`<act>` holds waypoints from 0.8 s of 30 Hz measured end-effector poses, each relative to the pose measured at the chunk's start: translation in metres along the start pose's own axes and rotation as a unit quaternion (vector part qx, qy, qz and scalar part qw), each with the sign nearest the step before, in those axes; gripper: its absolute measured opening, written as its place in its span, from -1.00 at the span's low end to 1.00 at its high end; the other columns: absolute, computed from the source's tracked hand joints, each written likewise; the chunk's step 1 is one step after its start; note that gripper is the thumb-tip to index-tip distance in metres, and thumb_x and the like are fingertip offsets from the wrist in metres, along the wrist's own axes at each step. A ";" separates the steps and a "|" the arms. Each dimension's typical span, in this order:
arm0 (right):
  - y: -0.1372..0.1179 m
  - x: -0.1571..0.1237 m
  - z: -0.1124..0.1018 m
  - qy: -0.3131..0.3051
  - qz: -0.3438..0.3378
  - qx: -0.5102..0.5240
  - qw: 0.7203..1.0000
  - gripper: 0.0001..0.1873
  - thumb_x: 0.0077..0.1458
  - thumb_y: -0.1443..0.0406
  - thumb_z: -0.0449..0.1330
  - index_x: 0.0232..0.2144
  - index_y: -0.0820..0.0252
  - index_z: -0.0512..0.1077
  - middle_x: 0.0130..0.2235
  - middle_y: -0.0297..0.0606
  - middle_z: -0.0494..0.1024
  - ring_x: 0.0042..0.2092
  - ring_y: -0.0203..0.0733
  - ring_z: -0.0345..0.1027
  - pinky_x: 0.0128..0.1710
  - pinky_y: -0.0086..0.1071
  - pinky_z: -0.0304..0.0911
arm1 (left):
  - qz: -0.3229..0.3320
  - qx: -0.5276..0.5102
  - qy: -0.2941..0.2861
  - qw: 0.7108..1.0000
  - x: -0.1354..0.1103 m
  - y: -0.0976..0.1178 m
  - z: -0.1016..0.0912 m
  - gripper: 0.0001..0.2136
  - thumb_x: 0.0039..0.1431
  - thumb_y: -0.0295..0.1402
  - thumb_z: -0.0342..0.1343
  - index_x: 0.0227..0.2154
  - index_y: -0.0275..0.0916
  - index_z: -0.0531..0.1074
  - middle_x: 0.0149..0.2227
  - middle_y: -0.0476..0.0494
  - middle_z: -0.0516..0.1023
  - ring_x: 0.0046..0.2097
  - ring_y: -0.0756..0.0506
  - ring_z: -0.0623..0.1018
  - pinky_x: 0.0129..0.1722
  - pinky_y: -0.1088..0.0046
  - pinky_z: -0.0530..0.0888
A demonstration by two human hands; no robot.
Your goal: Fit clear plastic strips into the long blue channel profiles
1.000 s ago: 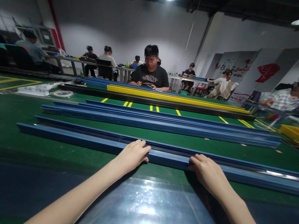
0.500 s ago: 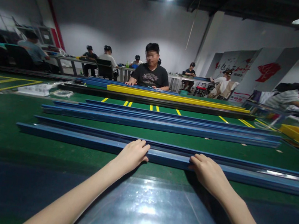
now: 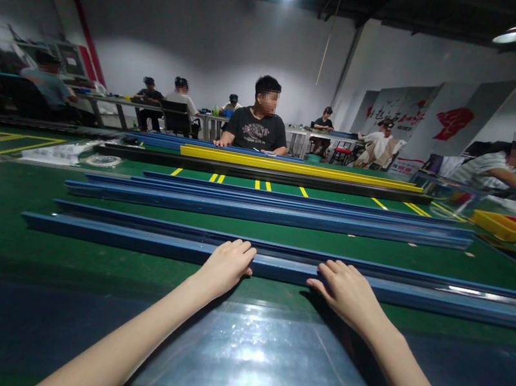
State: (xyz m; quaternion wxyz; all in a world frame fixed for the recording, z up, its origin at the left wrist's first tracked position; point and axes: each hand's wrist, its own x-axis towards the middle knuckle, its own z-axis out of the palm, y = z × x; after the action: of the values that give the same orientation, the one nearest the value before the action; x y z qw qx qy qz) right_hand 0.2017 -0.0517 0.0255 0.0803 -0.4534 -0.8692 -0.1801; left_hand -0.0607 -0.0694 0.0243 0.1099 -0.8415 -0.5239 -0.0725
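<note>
A long blue U-shaped channel (image 3: 133,240) lies across the green table in front of me, its hollow facing up. My left hand (image 3: 231,262) grips the near wall, fingers curled over the top edge and thumb on the front face. Further right, my right hand (image 3: 344,286) holds the same wall, its fingers over the edge and its thumb pointing left along the front. The fingertips inside the channel are hidden. Nearer to me, under my forearms, a clear plastic sheet (image 3: 233,352) lies flat and reflects the light.
Beyond lie more blue channels (image 3: 274,215), a black strip (image 3: 261,174) and a yellow channel (image 3: 301,169). A yellow tray (image 3: 502,226) stands at the right. Across the table sits a person in a dark shirt (image 3: 258,131); another person (image 3: 508,161) leans in at the right.
My right thumb has moved out from the channel's front face and shows more fully. The view has shifted slightly to the right. The person opposite has turned their head.
</note>
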 end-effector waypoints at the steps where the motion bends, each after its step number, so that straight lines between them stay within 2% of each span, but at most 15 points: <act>1: -0.001 0.001 0.001 0.006 0.000 -0.001 1.000 -0.70 0.14 0.12 -0.03 -0.43 0.20 0.35 -0.40 -0.20 0.43 -0.33 -0.13 0.29 -0.33 -0.31 0.06 | 0.000 0.001 0.001 1.000 0.000 0.000 0.000 -0.91 0.08 -0.39 0.09 -0.36 -0.24 0.29 -0.29 -0.08 0.41 -0.21 -0.11 0.40 -0.28 0.39 0.35; 8: -0.012 0.006 0.003 0.023 -0.022 0.044 0.999 -0.76 0.15 0.17 -0.01 -0.31 0.20 0.35 -0.32 -0.19 0.43 -0.26 -0.11 0.27 -0.30 -0.29 0.11 | -0.002 0.028 0.002 1.000 -0.003 0.003 0.000 -0.88 0.09 -0.38 0.08 -0.32 -0.26 0.29 -0.28 -0.11 0.41 -0.20 -0.13 0.39 -0.27 0.37 0.35; 14: -0.031 0.014 0.006 0.044 -0.038 0.156 0.986 -0.77 0.13 0.33 -0.02 -0.15 0.19 0.31 -0.21 -0.14 0.40 -0.19 -0.11 0.23 -0.26 -0.28 0.18 | -0.015 0.035 0.003 0.999 -0.006 0.005 -0.003 -0.88 0.10 -0.38 0.06 -0.29 -0.25 0.29 -0.26 -0.14 0.40 -0.19 -0.14 0.39 -0.24 0.35 0.36; 19: -0.049 0.022 0.005 0.055 -0.039 0.219 0.973 -0.75 0.11 0.39 -0.05 -0.16 0.20 0.32 -0.20 -0.12 0.40 -0.18 -0.11 0.22 -0.22 -0.24 0.20 | -0.024 0.007 -0.008 1.000 -0.011 0.005 -0.008 -0.93 0.13 -0.44 -0.02 -0.31 -0.24 0.30 -0.25 -0.13 0.39 -0.18 -0.11 0.39 -0.23 0.39 0.37; 24: -0.061 0.032 0.005 0.052 -0.033 0.279 0.958 -0.74 0.09 0.43 -0.06 -0.18 0.20 0.32 -0.19 -0.13 0.38 -0.16 -0.14 0.22 -0.17 -0.26 0.20 | -0.038 -0.018 0.019 0.999 -0.022 -0.001 -0.008 -0.77 0.13 -0.48 -0.06 -0.13 -0.25 0.25 -0.18 -0.14 0.38 -0.14 -0.11 0.37 -0.18 0.38 0.35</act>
State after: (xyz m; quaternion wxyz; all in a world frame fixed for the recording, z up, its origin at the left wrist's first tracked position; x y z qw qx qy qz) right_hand 0.1338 -0.0577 0.0163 0.2427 -0.3739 -0.8941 0.0438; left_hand -0.0717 -0.0897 0.0265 0.1017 -0.8212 -0.5521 -0.1022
